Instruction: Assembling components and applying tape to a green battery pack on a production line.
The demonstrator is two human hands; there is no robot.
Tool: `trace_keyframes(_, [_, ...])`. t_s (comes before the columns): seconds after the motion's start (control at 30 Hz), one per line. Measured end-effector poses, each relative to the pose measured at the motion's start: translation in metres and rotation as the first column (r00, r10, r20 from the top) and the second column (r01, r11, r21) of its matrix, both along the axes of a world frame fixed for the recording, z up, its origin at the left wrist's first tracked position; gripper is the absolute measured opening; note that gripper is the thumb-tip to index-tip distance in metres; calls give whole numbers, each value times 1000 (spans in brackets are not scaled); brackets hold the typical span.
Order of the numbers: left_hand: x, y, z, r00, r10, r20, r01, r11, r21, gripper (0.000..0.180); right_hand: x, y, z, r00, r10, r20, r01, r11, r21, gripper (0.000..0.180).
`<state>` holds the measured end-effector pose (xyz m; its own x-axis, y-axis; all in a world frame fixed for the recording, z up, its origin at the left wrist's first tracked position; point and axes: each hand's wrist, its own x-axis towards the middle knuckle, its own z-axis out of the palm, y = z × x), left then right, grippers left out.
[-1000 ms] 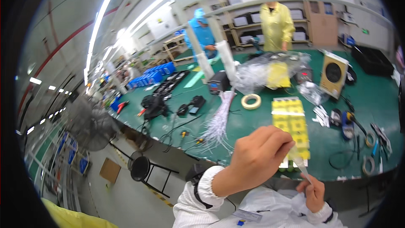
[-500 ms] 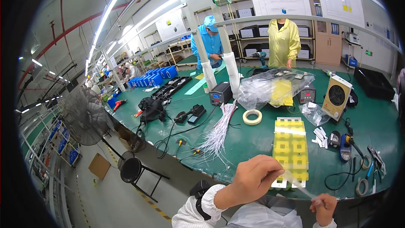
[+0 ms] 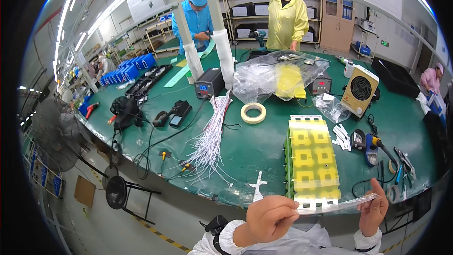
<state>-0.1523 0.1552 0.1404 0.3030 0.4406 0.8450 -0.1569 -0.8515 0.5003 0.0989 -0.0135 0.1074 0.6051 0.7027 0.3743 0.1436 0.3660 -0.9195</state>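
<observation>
Between my two hands runs a clear strip of film or tape (image 3: 337, 206), stretched almost level. My left hand (image 3: 271, 218) pinches its left end between thumb and fingers. At the other end my right hand (image 3: 373, 211) holds the strip against its fingers, the index finger pointing up. Just beyond the strip, a block with green sides and a yellow covering (image 3: 314, 156) lies on the bench. Square outlines pattern its top, and white tabs show at its near and far ends. The strip passes in front of the block's near edge; whether it touches cannot be made out.
On the green bench (image 3: 264, 146) lie a tape roll (image 3: 253, 113), a bundle of white wires (image 3: 212, 137), white strips (image 3: 340, 137), a soldering iron holder (image 3: 371, 153) and pliers (image 3: 405, 160). A fan unit (image 3: 361, 92) stands behind. Two people stand across the bench.
My hands have moved apart and the strip now stretches nearly level instead of slanting. My right hand has risen. The view has shifted, so bench things appear further left.
</observation>
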Motion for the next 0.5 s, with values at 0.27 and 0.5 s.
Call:
trace_keyframes(0.27, [0,13,-39,972,-56,228,107,970,-217,28,18,34,12,928,-25,373,79,988,-130,66])
trace_keyframes(0.5, [-2,32,-49,952,-121,281,206,933,-295,19,30,53,30,969,86,231,-21,963,-269,55])
